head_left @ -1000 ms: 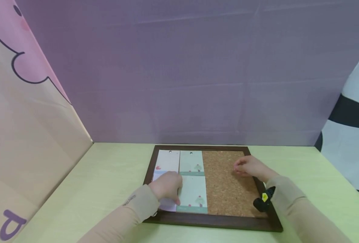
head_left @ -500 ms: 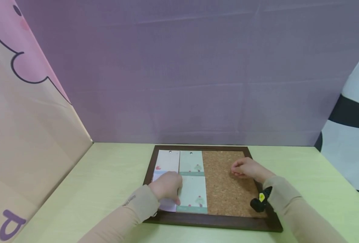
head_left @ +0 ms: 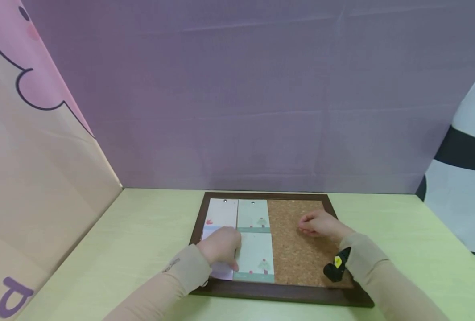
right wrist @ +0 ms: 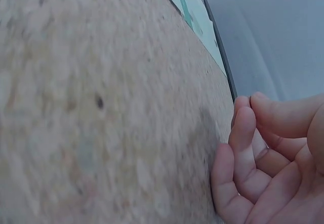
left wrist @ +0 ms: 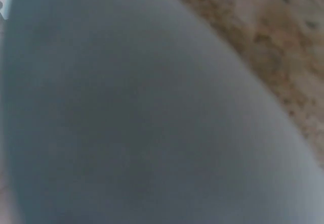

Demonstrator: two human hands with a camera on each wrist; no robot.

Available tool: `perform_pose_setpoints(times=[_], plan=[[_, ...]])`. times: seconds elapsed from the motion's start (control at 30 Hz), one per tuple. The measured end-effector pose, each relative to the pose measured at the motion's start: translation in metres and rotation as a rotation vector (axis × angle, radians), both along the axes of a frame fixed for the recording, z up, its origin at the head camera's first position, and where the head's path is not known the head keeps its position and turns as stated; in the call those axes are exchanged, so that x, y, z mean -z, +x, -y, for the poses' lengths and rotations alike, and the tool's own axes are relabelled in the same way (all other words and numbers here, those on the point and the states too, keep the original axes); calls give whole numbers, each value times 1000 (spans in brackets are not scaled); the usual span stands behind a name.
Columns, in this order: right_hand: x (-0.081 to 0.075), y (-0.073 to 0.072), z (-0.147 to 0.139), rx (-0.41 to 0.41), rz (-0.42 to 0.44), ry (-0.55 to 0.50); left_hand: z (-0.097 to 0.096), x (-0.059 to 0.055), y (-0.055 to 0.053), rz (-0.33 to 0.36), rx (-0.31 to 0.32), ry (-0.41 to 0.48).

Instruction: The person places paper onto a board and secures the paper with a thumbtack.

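Note:
In the head view, a cork board (head_left: 291, 249) in a dark brown frame lies flat on the table. Its left half bears pale note sheets: a pink sheet (head_left: 223, 213), a green sheet (head_left: 249, 214), a second green sheet (head_left: 253, 249) and a lavender sheet (head_left: 222, 271). My left hand (head_left: 220, 244) rests over the lavender sheet, thumb on its right edge; the fingers are mostly hidden. Above bare cork, my right hand (head_left: 319, 224) pinches what looks like a thumbtack (right wrist: 250, 101) between thumb and forefinger; only a thin dark edge shows.
Silver tack heads (head_left: 253, 202) show at the top of the upper sheets. A black strap piece with a yellow mark (head_left: 335, 265) hangs below my right wrist. The pale table (head_left: 149, 223) meets a purple cloth wall (head_left: 237, 111) at the back.
My right hand has moved left across the bare cork, closer to the sheets, still pinching. The left hand and the sheets have stayed in place.

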State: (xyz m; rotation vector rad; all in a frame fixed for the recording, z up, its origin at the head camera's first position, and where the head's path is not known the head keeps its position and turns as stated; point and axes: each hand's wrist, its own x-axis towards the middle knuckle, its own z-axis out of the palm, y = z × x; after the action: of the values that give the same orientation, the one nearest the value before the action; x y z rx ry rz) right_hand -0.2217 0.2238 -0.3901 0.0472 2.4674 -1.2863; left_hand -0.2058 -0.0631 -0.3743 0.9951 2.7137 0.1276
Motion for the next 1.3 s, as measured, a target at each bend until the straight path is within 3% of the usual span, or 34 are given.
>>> perform_pose_setpoints(times=[0.33, 0.63, 0.97, 1.3], plan=[[8, -1, 10, -15, -63, 45, -1, 1, 0, -8, 10, -2], [7, 0, 16, 2, -96, 91, -2, 1, -1, 2, 3, 0], [5, 0, 34, 22, -32, 73, -2, 0, 0, 0, 1, 11], [7, -4, 48, -5, -31, 30, -3, -1, -1, -14, 14, 5]])
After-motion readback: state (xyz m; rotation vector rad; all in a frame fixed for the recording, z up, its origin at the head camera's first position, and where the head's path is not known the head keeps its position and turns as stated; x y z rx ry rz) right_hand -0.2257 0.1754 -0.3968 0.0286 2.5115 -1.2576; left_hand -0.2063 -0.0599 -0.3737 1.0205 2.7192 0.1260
